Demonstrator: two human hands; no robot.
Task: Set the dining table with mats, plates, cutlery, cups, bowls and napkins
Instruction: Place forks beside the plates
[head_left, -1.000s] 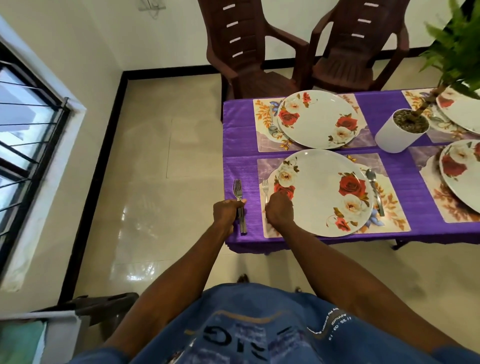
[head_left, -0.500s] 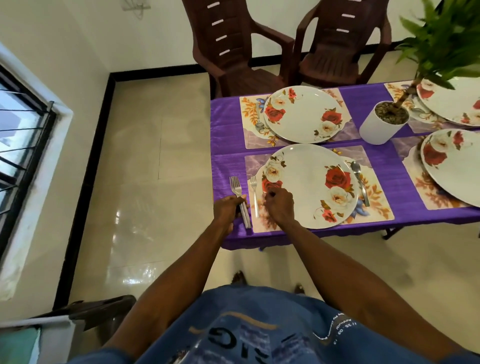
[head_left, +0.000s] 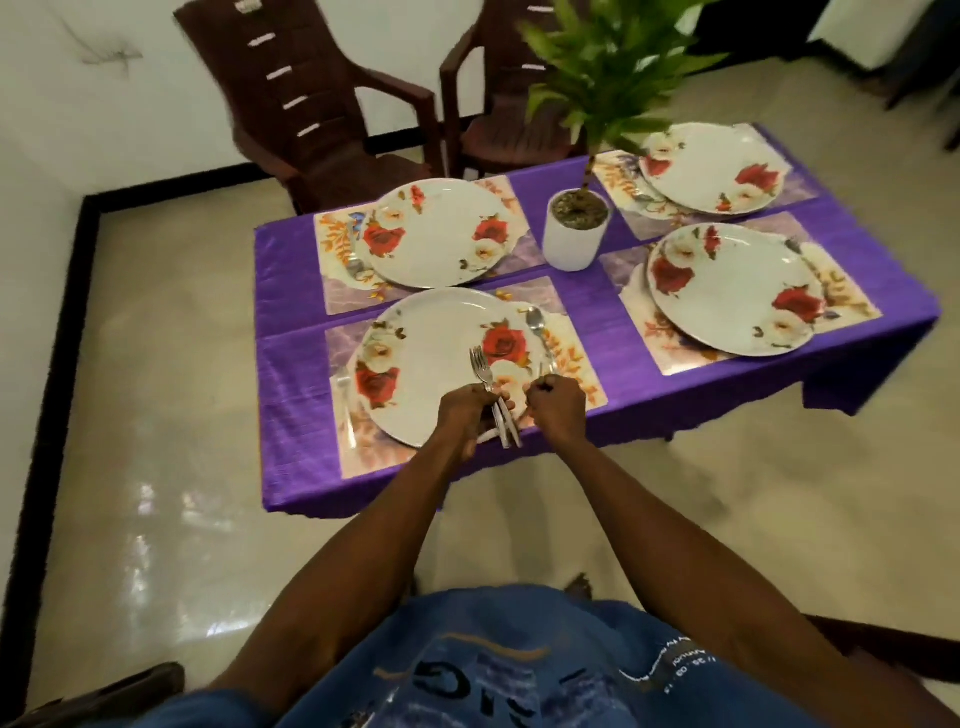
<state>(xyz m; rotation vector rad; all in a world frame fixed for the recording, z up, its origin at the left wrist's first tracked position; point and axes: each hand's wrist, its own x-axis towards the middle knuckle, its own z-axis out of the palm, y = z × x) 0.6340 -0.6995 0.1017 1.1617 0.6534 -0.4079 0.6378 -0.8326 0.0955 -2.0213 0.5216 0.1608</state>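
My left hand (head_left: 464, 412) is shut on a bundle of forks (head_left: 484, 370), held over the near rim of the near left floral plate (head_left: 436, 358). Just to its right, my right hand (head_left: 555, 400) is curled into a fist over the mat (head_left: 576, 364). It sits at the handle end of a spoon (head_left: 535, 321) lying right of that plate. I cannot make out anything in this fist. One fork (head_left: 344, 396) lies on the mat left of the plate. The far left plate (head_left: 441, 234) has a spoon (head_left: 355, 268) by its left rim. Two more plates (head_left: 732, 291) (head_left: 711, 169) rest on mats at the right.
The table wears a purple cloth (head_left: 291, 379). A white pot (head_left: 574, 239) with a green plant stands in the middle between the mats. Two brown plastic chairs (head_left: 311, 119) (head_left: 498, 130) stand behind the far edge. Glossy tiled floor lies to the left.
Both hands have moved right, from the left edge of the near mat to the plate's right side. One fork stays on the mat, left of the plate. My view has swung right.
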